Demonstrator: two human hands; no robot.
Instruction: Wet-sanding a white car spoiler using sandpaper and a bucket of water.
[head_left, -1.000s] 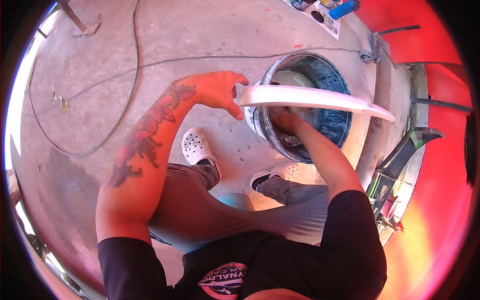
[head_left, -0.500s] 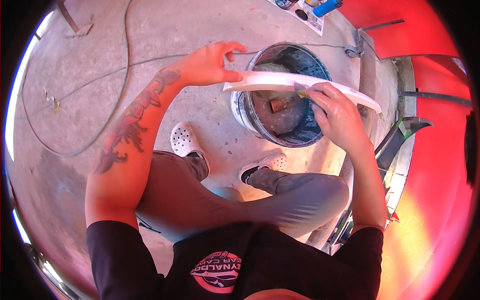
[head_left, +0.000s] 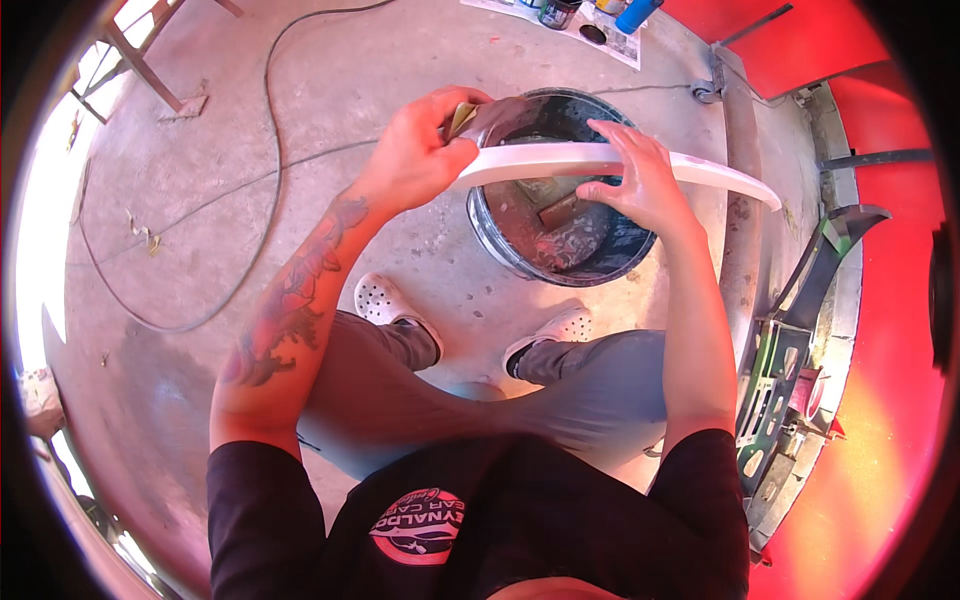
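Note:
A long, curved white strip (head_left: 545, 158), like a trim piece, lies across above a dark bucket (head_left: 478, 222). My left hand (head_left: 425, 150) is closed at the strip's left end, gripping a small yellowish piece of sandpaper (head_left: 462, 118); part of the sandpaper is hidden by the fingers. Farther along, my right hand (head_left: 645, 180) wraps loosely round the strip, with fingers on the far side and thumb on the near side. The strip's right end reaches past that hand. Murky water and a brownish block (head_left: 563, 212) show inside the bucket.
A cable (head_left: 275, 130) curves over the concrete floor at left. Cans and a blue bottle (head_left: 636, 15) stand on paper at the top. Red panels (head_left: 890, 280) line the right side, with a dark green-and-black part (head_left: 790, 350) before them. My feet in pale clogs (head_left: 385, 300) are below the bucket.
The sandpaper, earlier in my right hand, is now in my left. My left hand has closed from a spread pose. My right hand has shifted slightly left and loosened round the strip.

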